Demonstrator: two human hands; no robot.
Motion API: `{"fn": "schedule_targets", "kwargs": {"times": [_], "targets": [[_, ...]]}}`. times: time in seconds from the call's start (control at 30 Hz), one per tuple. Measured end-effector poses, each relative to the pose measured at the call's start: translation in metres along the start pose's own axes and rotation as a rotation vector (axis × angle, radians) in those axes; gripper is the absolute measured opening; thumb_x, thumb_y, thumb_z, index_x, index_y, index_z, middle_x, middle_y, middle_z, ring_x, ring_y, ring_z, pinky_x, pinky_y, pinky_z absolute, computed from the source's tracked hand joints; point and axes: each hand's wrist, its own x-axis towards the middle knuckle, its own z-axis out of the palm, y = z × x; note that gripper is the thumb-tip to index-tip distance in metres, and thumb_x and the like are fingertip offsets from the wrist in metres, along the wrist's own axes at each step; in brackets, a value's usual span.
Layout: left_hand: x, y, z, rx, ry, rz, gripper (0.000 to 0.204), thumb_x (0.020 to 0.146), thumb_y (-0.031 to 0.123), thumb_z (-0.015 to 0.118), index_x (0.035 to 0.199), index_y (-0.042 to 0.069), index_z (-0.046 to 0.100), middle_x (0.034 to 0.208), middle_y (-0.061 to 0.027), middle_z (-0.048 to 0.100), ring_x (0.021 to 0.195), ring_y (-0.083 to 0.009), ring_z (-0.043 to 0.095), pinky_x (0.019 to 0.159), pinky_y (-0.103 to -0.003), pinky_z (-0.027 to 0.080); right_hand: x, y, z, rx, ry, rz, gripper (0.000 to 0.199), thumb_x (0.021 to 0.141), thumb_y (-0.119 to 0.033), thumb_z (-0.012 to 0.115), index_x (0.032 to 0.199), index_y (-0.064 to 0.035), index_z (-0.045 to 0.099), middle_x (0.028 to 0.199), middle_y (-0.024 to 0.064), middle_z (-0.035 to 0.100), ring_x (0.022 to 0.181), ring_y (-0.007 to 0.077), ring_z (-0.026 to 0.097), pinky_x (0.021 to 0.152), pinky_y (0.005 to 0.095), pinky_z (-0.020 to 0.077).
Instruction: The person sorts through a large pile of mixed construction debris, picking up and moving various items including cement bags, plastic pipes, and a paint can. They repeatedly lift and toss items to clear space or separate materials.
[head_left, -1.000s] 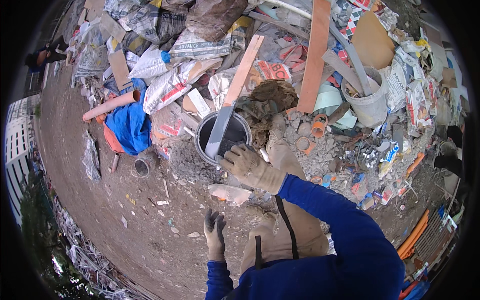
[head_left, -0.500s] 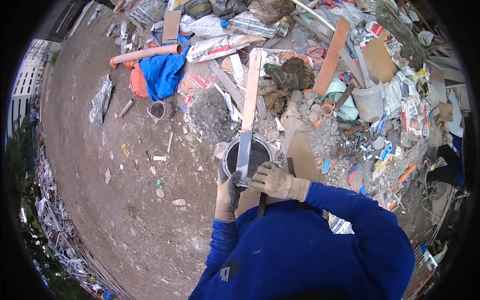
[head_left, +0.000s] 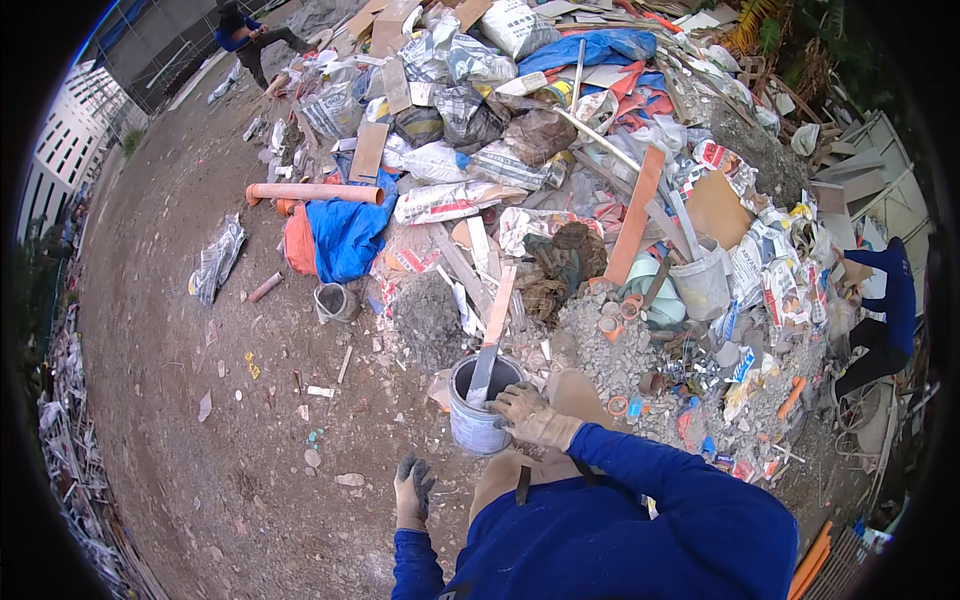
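A grey-white bucket (head_left: 478, 428) stands on the dirt just in front of me. From its dark inside a flat wooden plank (head_left: 497, 310) leans up and away, its lower part grey and its upper part bare wood. My right hand (head_left: 537, 415), in a pale work glove, grips the bucket's rim at the right, fingers bent over the edge. Lower down and to the left, my left hand (head_left: 412, 490) is apart from the bucket, its gloved fingers stretched out with nothing in them. The darker finger side of that glove shows.
Beyond the bucket rises a rubble heap with bags, boards and a blue tarp (head_left: 347, 237). An orange pipe (head_left: 316, 193) lies at its left. A pale bucket (head_left: 702, 280) tilts among debris. One person (head_left: 247, 38) is far left; another (head_left: 885, 300) is at the right edge.
My left hand has let go of the bucket and moved down and left. My right hand stays at the rim. The view has tilted up, bringing two people into sight.
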Motion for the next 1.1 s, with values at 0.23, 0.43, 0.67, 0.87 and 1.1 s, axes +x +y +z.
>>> {"fn": "schedule_targets", "kwargs": {"times": [0.23,0.43,0.67,0.87,1.1], "targets": [[-0.093,-0.172,-0.127,-0.186,0.717,-0.514,0.037,0.099,0.037,0.060,0.121,0.008,0.057,0.094,-0.0089,0.063,0.084,-0.0277,0.065,0.078,-0.043,0.054,0.097,0.167,-0.078,-0.128,-0.032,0.319,0.053,0.078,-0.032,0.080,0.124,-0.0101,0.066,0.124,0.0108,0.068,0.121,0.0312,0.060,0.107,0.0466,0.0429],[-0.164,-0.242,-0.114,-0.322,0.655,-0.607,0.032,0.099,0.037,0.061,0.117,0.010,0.060,0.090,-0.0071,0.064,0.081,-0.0265,0.065,0.072,-0.042,0.053,0.171,0.256,-0.187,-0.375,0.475,0.523,0.068,0.082,-0.026,0.081,0.140,-0.0026,0.054,0.132,0.0239,0.061,0.127,0.0393,0.056,0.107,0.0474,0.0463],[-0.039,-0.147,-0.095,-0.486,0.413,-0.256,0.028,0.100,0.037,0.062,0.112,0.012,0.062,0.084,-0.0051,0.065,0.077,-0.0251,0.066,0.065,-0.042,0.053,0.083,0.155,-0.112,-0.029,-0.103,0.429,0.063,0.088,-0.033,0.071,0.141,-0.0027,0.055,0.131,0.0264,0.064,0.125,0.0405,0.059,0.106,0.0471,0.0473],[0.042,-0.007,-0.059,-0.435,0.131,0.104,0.015,0.101,0.021,0.064,0.098,0.007,0.061,0.079,-0.0055,0.065,0.070,-0.0241,0.070,0.069,-0.046,0.062,-0.195,0.140,-0.006,-0.034,-0.584,0.736,0.053,0.087,-0.044,0.066,0.121,-0.0029,0.068,0.120,0.0285,0.069,0.111,0.0409,0.068,0.097,0.0488,0.0528],[0.075,0.068,0.006,-0.372,-0.084,0.090,0.013,0.101,0.019,0.066,0.102,0.008,0.060,0.082,-0.0038,0.067,0.072,-0.0225,0.071,0.073,-0.046,0.063,-0.454,0.083,0.101,0.372,-0.146,1.586,0.065,0.077,-0.055,0.076,0.104,0.0046,0.075,0.106,0.0280,0.073,0.105,0.0403,0.071,0.092,0.0458,0.0551]]}}
